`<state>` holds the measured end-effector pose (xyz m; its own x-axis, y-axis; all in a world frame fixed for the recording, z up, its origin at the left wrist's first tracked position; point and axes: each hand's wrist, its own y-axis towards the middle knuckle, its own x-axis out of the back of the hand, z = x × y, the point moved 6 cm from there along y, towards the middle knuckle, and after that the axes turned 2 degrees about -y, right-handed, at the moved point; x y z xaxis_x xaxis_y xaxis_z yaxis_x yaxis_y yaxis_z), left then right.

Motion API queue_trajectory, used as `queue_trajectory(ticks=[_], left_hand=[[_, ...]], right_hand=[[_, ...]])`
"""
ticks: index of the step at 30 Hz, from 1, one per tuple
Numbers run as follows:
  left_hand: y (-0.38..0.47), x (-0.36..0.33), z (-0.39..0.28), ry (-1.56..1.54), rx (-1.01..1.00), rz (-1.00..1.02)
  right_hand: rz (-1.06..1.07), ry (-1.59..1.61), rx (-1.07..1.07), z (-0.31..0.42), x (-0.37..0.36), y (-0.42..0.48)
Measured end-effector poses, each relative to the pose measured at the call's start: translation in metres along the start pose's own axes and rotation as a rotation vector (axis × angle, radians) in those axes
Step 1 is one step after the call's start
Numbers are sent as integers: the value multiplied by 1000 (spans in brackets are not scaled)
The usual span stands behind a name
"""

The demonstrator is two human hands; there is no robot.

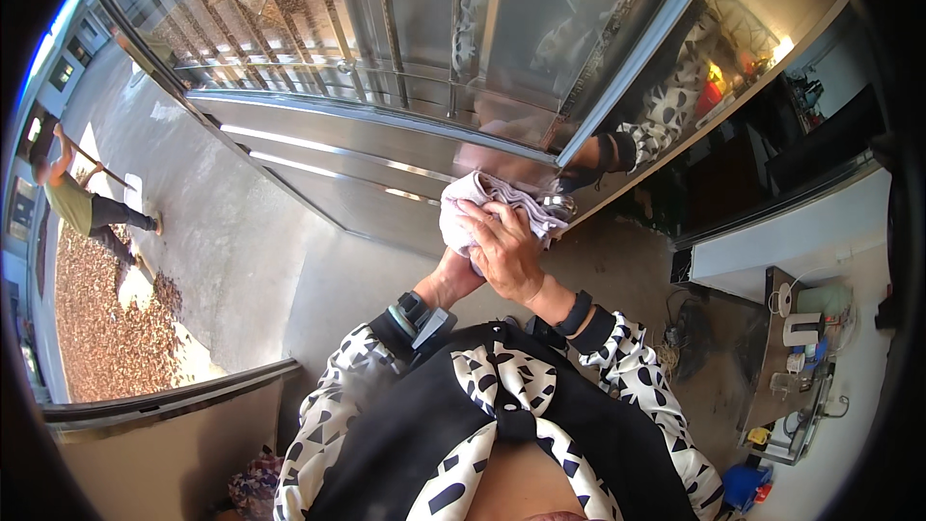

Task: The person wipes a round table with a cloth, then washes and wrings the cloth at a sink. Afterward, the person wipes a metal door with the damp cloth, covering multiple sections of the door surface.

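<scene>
A folded pale lilac cloth (pixel 463 211) is bunched between my two hands, in front of a metal door (pixel 347 177) with a glass upper part and vertical bars. My left hand (pixel 456 277) supports the cloth from below, its fingers mostly hidden under it. Across the top of the cloth lies my right hand (pixel 504 250), fingers bent and pressing on it. A shiny metal door handle (pixel 557 204) shows just right of the cloth, close to the door's edge. The door's surface reflects my sleeve and arm.
Through the doorway at left, a person (pixel 79 202) holds a long pole beside a brown heap (pixel 116 325) spread on the concrete yard. At right stands a narrow table (pixel 778 391) with a kettle, cups and containers. A blue object (pixel 745 486) lies lower right.
</scene>
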<state>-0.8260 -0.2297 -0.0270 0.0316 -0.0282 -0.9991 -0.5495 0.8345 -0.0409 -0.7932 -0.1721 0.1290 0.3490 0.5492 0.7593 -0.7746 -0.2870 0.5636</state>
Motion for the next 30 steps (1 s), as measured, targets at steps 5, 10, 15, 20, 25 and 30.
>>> queue_trajectory(ticks=[5,10,15,20,25,30], left_hand=[[-50,-41,-30,190,-240,41],[-89,-77,-44,186,-117,-208],[-115,-131,-93,351,-497,-116],[-116,-198,-105,1565,-1155,40],[-28,-241,-63,2679,-1652,-29],[-19,-330,-71,2583,-1884,77]], right_hand=[[-55,382,-201,1,-6,17],[278,306,-41,39,-6,32],[-340,-87,25,41,133,27],[-1035,129,-186,-25,209,25],[-1026,810,-431,-92,161,35],[-945,788,-666,-107,143,27]])
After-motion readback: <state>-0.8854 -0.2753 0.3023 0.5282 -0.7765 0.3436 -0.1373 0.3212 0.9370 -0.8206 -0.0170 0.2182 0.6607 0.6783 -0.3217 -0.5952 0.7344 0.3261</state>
